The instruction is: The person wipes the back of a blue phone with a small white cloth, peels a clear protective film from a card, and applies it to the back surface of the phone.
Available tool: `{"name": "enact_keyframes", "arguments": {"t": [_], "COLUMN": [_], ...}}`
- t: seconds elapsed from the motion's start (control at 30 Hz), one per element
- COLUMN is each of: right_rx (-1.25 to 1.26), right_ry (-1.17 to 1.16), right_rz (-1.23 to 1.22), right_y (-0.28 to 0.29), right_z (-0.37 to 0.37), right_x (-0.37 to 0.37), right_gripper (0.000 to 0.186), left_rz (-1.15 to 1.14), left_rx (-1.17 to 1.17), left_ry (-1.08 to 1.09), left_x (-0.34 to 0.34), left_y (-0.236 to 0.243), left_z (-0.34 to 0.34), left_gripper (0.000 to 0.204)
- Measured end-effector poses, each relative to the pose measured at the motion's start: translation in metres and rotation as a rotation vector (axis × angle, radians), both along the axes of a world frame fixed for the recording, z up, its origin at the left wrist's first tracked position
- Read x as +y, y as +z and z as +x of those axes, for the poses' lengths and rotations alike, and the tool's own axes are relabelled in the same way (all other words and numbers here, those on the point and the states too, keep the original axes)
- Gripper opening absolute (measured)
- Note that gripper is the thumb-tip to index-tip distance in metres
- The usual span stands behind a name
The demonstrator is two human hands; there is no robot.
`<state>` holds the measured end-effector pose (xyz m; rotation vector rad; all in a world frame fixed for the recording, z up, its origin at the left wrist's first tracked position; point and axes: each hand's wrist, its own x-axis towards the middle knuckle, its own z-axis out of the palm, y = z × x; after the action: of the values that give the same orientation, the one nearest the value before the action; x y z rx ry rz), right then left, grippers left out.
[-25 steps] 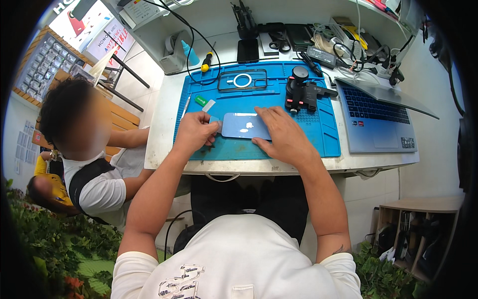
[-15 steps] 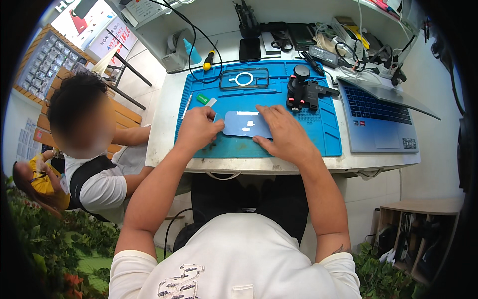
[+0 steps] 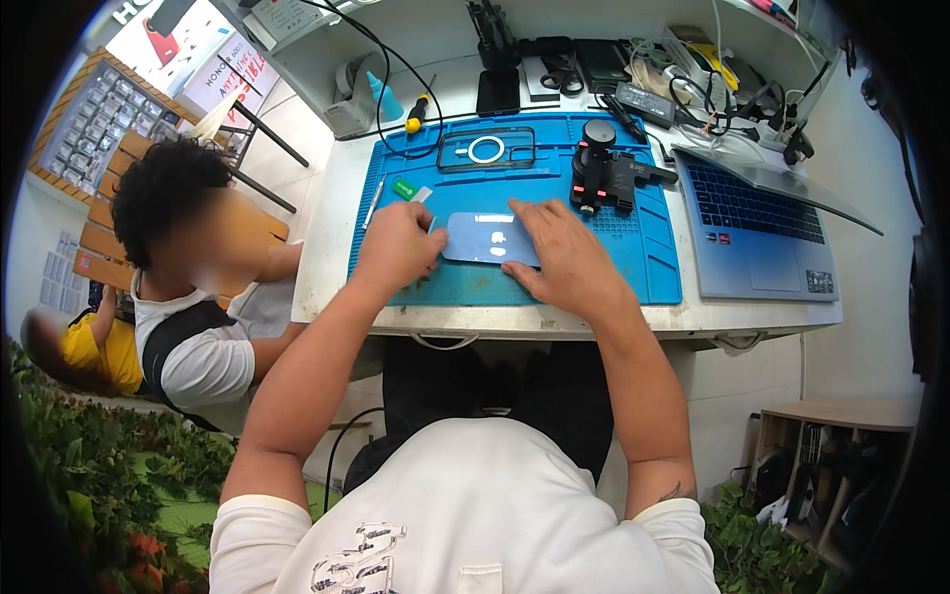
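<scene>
A phone (image 3: 471,239), lying face down with its blue back up on a blue silicone mat (image 3: 633,282), has my right hand (image 3: 566,259) around its right end, thumb at the lower edge and fingers at the upper. My left hand (image 3: 398,252) is closed just left of the phone, pinching a small, thin light-blue piece too small to make out. Just above that hand lie a small green-and-white piece (image 3: 404,188) and a slim metal tool (image 3: 374,203). An empty-looking dark case (image 3: 455,139) with a white ring sits higher on the mat.
A black fixture (image 3: 618,183) stands right of the phone, beside an open laptop (image 3: 762,262). A blue bottle (image 3: 386,94), screwdriver (image 3: 416,116) and tangled cables (image 3: 673,84) line the back. A co-worker (image 3: 193,356) in white sits at left; another person (image 3: 104,351) in yellow is behind.
The bench and both my hands appear slightly higher in the picture, as the view shifts. My grips look much the same. The person in yellow at the left has changed posture.
</scene>
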<state>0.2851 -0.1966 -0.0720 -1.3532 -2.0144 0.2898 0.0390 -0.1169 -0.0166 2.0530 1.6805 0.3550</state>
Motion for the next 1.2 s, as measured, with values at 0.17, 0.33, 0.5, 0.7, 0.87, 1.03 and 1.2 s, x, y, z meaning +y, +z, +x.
{"name": "enact_keyframes", "arguments": {"t": [0.17,0.33,0.5,0.7,0.87,1.03,1.2], "right_rx": [0.0,-0.008,-0.007,0.002,0.007,-0.005,0.002], "right_ry": [-0.016,-0.025,-0.03,-0.036,-0.034,-0.025,-0.032], "right_rz": [0.0,-0.017,-0.002,0.0,-0.006,-0.057,-0.024], "right_y": [-0.001,0.001,0.001,0.0,0.001,0.004,0.003], "right_z": [-0.002,-0.004,-0.004,-0.005,-0.005,-0.005,-0.005], "right_x": [0.001,0.0,0.001,0.001,0.001,0.0,0.001], "right_gripper": [0.079,0.079,0.079,0.08,0.08,0.078,0.081], "left_rz": [-0.247,-0.37,-0.451,-0.548,-0.585,-0.445,-0.492], "left_rx": [-0.267,-0.478,-0.529,-0.576,-0.587,-0.455,-0.503], "left_ry": [0.102,0.14,0.14,0.173,0.191,0.116,0.142], "left_x": [0.007,0.012,0.017,0.022,0.022,0.017,0.018], "left_y": [-0.003,-0.011,-0.018,-0.021,-0.02,-0.012,-0.015], "left_z": [-0.011,-0.022,-0.031,-0.036,-0.036,-0.027,-0.031], "left_gripper": [0.022,0.027,0.034,0.032,0.032,0.031,0.029]}}
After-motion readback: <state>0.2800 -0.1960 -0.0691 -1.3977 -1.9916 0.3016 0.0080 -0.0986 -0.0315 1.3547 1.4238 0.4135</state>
